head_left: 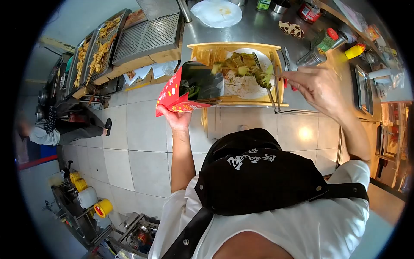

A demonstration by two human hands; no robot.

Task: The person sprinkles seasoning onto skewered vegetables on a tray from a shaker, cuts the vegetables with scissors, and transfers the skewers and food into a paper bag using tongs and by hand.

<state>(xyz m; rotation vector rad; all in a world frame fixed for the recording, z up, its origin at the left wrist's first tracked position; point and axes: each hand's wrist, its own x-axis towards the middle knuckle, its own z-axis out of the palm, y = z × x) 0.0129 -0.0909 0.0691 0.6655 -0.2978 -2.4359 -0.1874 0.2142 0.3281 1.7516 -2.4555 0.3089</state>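
My left hand (176, 117) holds the lower edge of a red paper bag (170, 93) with a dark, clear-fronted opening, and some dark green food shows inside. My right hand (317, 86) is closed on a thin skewer or stick (279, 77), which reaches toward leafy, seasoned food (246, 64) over a white plate (248, 88). The plate lies in a light wooden tray (207, 45). Metal tongs (271, 93) rest across the tray's right part. Scissors (290, 64) with red handles lie beside the tray, partly under my right hand.
Trays of skewered food (101, 54) and a perforated metal tray (148, 39) stand at the left. Jars (310, 13), shakers (312, 58) and a yellow bottle (355, 51) are at the right. Another person (56, 131) is at the far left.
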